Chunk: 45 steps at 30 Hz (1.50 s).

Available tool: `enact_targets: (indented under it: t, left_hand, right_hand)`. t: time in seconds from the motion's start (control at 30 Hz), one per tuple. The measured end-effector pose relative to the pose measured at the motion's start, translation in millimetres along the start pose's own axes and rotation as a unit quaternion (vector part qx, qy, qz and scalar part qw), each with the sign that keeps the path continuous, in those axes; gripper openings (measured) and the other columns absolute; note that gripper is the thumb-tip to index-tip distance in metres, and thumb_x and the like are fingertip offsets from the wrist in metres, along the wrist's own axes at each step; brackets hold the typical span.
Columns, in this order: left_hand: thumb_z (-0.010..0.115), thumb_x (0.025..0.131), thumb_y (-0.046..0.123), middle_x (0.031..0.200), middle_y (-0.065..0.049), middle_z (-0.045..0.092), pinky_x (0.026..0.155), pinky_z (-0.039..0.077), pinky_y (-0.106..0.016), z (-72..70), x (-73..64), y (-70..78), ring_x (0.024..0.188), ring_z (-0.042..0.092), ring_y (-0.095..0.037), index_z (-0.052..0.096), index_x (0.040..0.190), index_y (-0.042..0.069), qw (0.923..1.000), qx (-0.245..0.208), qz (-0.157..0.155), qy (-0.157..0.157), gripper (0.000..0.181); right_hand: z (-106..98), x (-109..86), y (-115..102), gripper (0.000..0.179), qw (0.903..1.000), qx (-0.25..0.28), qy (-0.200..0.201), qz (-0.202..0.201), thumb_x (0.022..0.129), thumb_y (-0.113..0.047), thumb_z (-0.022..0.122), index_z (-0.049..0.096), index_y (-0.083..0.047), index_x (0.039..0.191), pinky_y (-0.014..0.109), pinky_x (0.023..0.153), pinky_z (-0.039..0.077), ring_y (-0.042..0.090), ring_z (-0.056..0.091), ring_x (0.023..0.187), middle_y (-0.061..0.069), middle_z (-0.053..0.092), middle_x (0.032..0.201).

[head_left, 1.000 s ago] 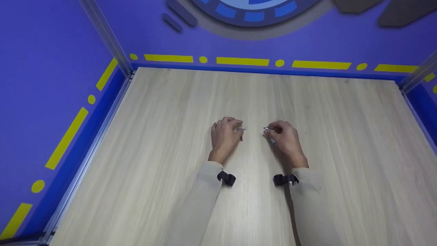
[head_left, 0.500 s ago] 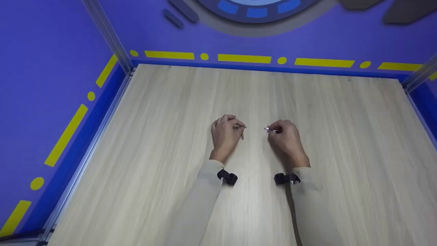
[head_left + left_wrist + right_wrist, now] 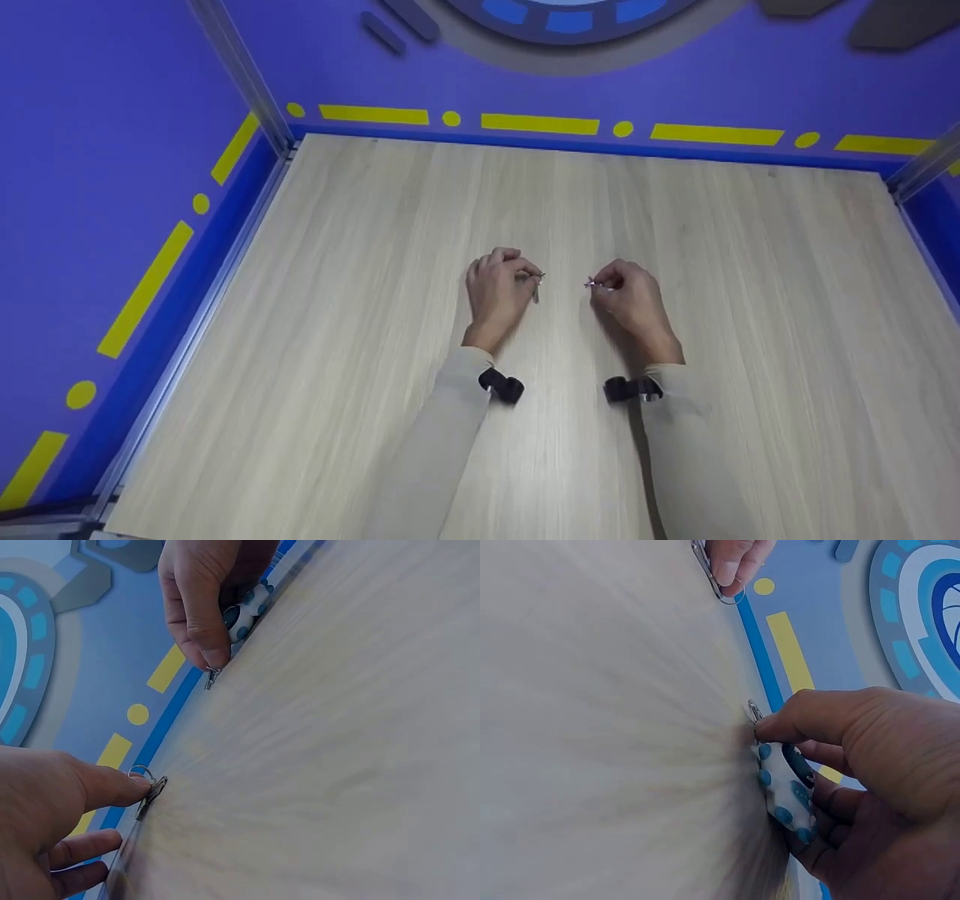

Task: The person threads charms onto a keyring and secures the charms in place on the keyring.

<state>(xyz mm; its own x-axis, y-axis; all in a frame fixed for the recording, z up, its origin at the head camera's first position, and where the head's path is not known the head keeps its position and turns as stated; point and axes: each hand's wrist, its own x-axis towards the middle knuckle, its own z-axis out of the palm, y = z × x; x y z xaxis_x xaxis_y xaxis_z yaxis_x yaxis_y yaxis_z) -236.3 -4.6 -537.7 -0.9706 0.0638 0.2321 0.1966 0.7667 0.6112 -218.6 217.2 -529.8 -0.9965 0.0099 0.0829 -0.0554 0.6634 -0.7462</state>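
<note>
My left hand point(image 3: 499, 289) pinches a thin wire key ring point(image 3: 140, 768) between thumb and forefinger. From the ring hangs a slim silver metal piece point(image 3: 153, 793), whose exact kind I cannot tell. My right hand point(image 3: 628, 294) pinches a small silver clasp point(image 3: 754, 709) at the thumb tip, its end sticking out toward the left hand. Attached below it, a white keychain charm with teal spots point(image 3: 781, 795) lies under the right palm, mostly hidden in the head view. The two metal ends face each other a short gap apart, low over the table.
A pale wood-grain tabletop point(image 3: 375, 300) spreads beneath both hands. Blue panels with yellow dashes stand behind point(image 3: 540, 124) and at the left point(image 3: 142, 300), joined by a metal corner post point(image 3: 244, 75). A black camera strap sits on each wrist.
The right fingers have turned the clasp, and the white part below that hand has gone out of sight. The silver piece at the left hand now hangs downward. Both hands stay about equally apart.
</note>
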Motion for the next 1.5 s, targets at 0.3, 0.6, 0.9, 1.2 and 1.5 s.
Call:
enact_targets:
  t: [0.3,0.6,0.9,1.2,1.5]
  left_hand:
    - [0.083,0.094,0.029,0.132,0.001,0.069,0.121,0.028,-0.051,0.0,0.0,0.7,0.126,0.060,-0.023,0.084,0.097,0.026,0.9998,0.010,-0.005,-0.015,0.004]
    - [0.083,0.095,0.031,0.134,0.001,0.067,0.123,0.026,-0.050,0.5,0.9,3.1,0.128,0.058,-0.022,0.085,0.098,0.027,0.9996,0.012,-0.008,-0.025,0.006]
    - [0.081,0.096,0.029,0.140,-0.001,0.067,0.126,0.022,-0.055,-4.1,1.3,3.7,0.135,0.056,-0.024,0.085,0.100,0.025,0.9991,0.002,-0.006,-0.041,0.007]
    - [0.080,0.095,0.025,0.136,0.001,0.070,0.126,0.021,-0.055,-6.7,1.9,1.2,0.133,0.058,-0.023,0.084,0.099,0.024,0.9991,-0.019,-0.005,-0.038,0.006]
    - [0.080,0.095,0.023,0.136,0.001,0.070,0.127,0.021,-0.054,-6.7,-1.4,-2.5,0.133,0.059,-0.023,0.084,0.098,0.023,0.9989,-0.029,-0.005,-0.037,0.005]
  right_hand:
    - [0,-1.5,4,0.006,0.9998,0.018,-0.003,0.000,0.092,0.000,0.071,0.068,0.000,0.097,0.024,0.064,0.046,0.022,0.058,0.078,0.010,0.065,0.089]
    - [-5,-1.7,7,0.006,0.9978,0.062,-0.001,0.024,0.095,-0.002,0.071,0.067,0.000,0.099,0.020,0.055,0.047,0.017,0.060,0.072,0.010,0.066,0.087]
    - [-8,-1.4,11,0.016,0.9884,0.142,0.020,0.049,0.095,-0.008,0.076,0.068,0.004,0.102,0.020,0.068,0.048,0.015,0.060,0.084,0.010,0.068,0.095]
    - [-12,-0.1,14,0.017,0.9718,0.231,0.016,0.046,0.095,0.000,0.072,0.064,0.009,0.107,0.019,0.076,0.050,0.012,0.063,0.088,0.005,0.070,0.098]
    - [-9,-2.3,16,0.024,0.9647,0.259,0.003,0.048,0.098,-0.001,0.070,0.068,0.010,0.119,0.021,0.080,0.051,0.014,0.062,0.094,0.010,0.070,0.108]
